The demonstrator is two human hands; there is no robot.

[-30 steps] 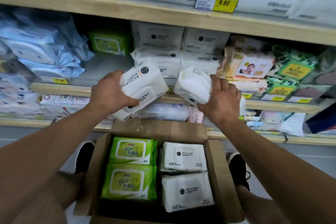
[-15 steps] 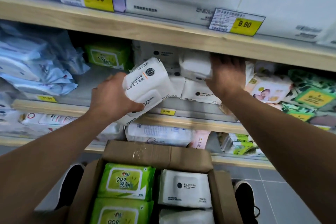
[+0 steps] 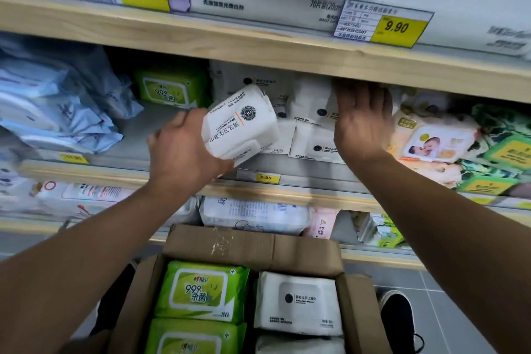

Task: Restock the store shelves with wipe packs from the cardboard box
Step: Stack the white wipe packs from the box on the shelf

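Observation:
My left hand [image 3: 181,152] grips a white wipe pack [image 3: 241,126], tilted, in front of the middle shelf [image 3: 161,138]. My right hand [image 3: 362,121] reaches into that shelf just under the upper board and lies over a second white wipe pack [image 3: 310,95], which sits on top of the stacked white packs [image 3: 316,144]. Its fingers hide much of that pack. Below, the open cardboard box [image 3: 250,241] holds green packs [image 3: 201,290] on the left and white packs [image 3: 298,302] on the right.
A green pack [image 3: 169,89] stands at the back of the middle shelf, with bare grey shelf in front of it. Blue packs [image 3: 57,106] lie to the left, baby-print and green packs [image 3: 436,144] to the right. The wooden upper board [image 3: 258,49] hangs low. My shoe [image 3: 399,316] is beside the box.
Both hands rose from above the box to the middle shelf. My right hand pushed its white pack onto the stack; my left hand brought its pack closer to the shelf.

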